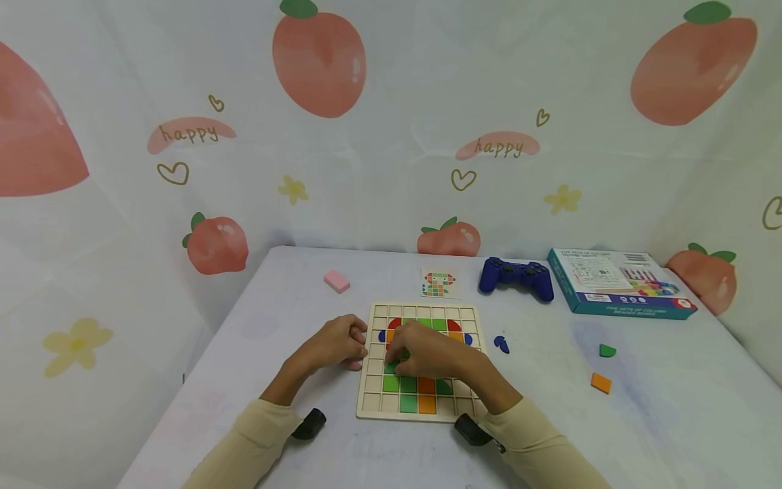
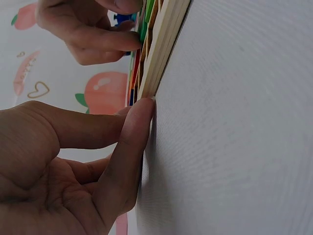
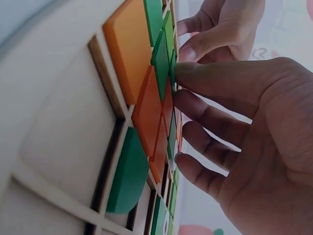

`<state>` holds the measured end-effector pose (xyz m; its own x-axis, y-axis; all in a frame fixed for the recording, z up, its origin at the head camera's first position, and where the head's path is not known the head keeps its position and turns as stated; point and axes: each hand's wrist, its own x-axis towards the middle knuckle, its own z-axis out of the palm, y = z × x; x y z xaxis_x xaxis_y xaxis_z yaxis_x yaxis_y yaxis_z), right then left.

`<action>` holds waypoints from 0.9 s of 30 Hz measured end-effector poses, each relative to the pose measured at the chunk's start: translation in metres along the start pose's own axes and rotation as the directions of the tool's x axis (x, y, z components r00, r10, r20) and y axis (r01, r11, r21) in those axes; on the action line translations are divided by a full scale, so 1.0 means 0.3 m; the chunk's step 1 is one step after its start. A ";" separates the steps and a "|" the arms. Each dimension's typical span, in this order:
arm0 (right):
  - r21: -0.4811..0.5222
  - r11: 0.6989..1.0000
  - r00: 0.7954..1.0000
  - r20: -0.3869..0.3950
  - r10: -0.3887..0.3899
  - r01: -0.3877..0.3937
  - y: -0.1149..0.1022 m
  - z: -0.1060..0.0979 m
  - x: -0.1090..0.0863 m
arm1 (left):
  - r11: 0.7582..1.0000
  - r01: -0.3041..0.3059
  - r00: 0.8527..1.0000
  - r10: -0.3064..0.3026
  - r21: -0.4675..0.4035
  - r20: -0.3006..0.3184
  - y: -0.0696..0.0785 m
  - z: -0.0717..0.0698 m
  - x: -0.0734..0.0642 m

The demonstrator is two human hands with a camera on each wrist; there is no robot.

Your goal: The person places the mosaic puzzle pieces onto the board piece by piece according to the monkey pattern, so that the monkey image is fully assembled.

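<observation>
A wooden grid board (image 1: pixel 371 402) lies on the table, its squares partly filled with green, orange, red and blue tiles. At its left edge, my left hand (image 1: pixel 338 341) grips the rim between thumb and finger, seen close in the left wrist view at the board's side (image 2: pixel 168 36). My right hand (image 1: pixel 430 350) reaches over the board and pinches a green tile (image 1: pixel 391 368) at a square in the left part of the grid. The right wrist view shows the thumb (image 3: pixel 188 73) touching green there, with the other fingers bent above orange and green tiles.
Behind the board lies a pattern card (image 1: pixel 438 285), with a pink block (image 1: pixel 337 281) to its left. A blue game controller (image 1: pixel 516 275) and a boxed set (image 1: pixel 632 309) stand back right. Loose blue pieces (image 1: pixel 501 344), a green piece (image 1: pixel 607 350) and an orange tile (image 1: pixel 601 383) lie rightward.
</observation>
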<state>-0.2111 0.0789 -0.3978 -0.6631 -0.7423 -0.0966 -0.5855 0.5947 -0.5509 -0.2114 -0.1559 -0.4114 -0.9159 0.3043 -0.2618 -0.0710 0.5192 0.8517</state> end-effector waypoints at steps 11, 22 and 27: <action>0.094 0.994 0.994 -0.079 0.069 -0.061 0.042 -0.063 -0.101 | 0.999 0.019 1.000 -0.018 0.026 -0.023 0.011 0.011 -0.006; 0.077 0.983 0.968 -0.178 0.176 -0.164 0.145 -0.130 -0.298 | 1.000 0.010 1.000 -0.009 0.028 -0.024 0.011 0.008 -0.009; 0.071 0.967 0.945 -0.207 0.253 -0.243 0.181 -0.143 -0.386 | 0.999 0.006 1.000 -0.006 0.034 -0.020 0.007 0.008 -0.005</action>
<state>-0.1862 0.2105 -0.3811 -0.8713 -0.4872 -0.0585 -0.3721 0.7337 -0.5686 -0.2091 -0.1533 -0.4104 -0.9234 0.2849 -0.2574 -0.0634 0.5479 0.8341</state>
